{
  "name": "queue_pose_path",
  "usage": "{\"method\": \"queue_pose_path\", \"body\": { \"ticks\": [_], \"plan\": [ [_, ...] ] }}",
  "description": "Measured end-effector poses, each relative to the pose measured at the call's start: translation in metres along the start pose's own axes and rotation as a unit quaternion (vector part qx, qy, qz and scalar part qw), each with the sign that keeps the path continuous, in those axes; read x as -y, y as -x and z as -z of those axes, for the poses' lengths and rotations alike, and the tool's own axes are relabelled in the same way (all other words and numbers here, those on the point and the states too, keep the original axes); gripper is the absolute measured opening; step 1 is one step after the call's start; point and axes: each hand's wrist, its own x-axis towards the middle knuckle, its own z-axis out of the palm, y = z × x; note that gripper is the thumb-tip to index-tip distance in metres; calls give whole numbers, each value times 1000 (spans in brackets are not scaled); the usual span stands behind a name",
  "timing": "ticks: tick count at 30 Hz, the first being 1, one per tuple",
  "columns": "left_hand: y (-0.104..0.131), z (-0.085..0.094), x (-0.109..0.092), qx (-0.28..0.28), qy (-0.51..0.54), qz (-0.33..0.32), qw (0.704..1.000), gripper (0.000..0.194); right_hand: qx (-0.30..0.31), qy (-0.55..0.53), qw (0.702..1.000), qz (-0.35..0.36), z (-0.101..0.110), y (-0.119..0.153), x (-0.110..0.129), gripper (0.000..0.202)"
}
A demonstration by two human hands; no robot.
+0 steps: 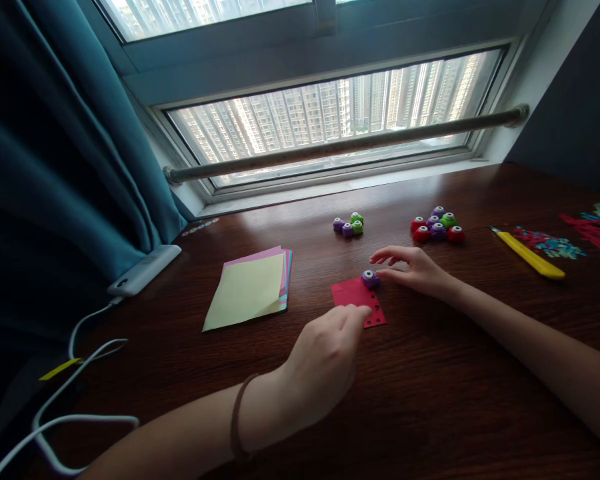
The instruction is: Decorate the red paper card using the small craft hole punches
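Observation:
A small red square of paper (349, 292) lies on the table, with a line of small punched holes down its right side and along its near edge. My left hand (330, 350) covers the paper's near left part, its fingers curled and pressed together on it; the fingertips are partly hidden. At the paper's far right corner sits a purple craft punch (370, 279) with a star mark on top. My right hand (413, 268) is just right of this punch, thumb and fingers apart, the thumb tip close beside it. Whether they touch, I cannot tell.
Several green and purple punches (349, 227) stand behind, with more coloured punches (437, 227) to their right. A stack of coloured paper (250, 290) lies left. Rightward are a yellow utility knife (530, 255), small paper bits (550, 243) and red strips (593, 233). A white power bank (145, 270) has cables.

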Motion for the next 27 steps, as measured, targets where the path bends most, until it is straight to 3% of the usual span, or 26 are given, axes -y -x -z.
{"method": "queue_pose_path", "body": {
  "ticks": [3, 7, 11, 14, 17, 22, 27],
  "plan": [
    [-6, -23, 26, 1, -137, -35, 990, 34, 61, 24, 997, 40, -1, 1, 1, 34],
    [-8, -40, 47, 62, -176, -13, 982, 44, 73, 52, 993, 82, -4, 0, -6, 23],
    [-7, -42, 50, 93, -165, -7, 982, 39, 21, 32, 999, 11, 10, -5, -11, 23],
    [-7, -40, 50, 95, -159, -8, 983, 39, -30, -46, 996, -63, 34, -9, -15, 34],
    [-7, -39, 51, 97, -149, -5, 984, 40, -35, -83, 990, -111, 63, -10, -21, 40],
    [-6, -40, 52, 96, -138, -1, 986, 39, -43, 163, 972, -163, 100, -4, -39, 23],
    [-6, -41, 52, 88, -126, -4, 988, 38, -63, 303, 938, -156, 110, 2, -59, 18]
  ]
}}
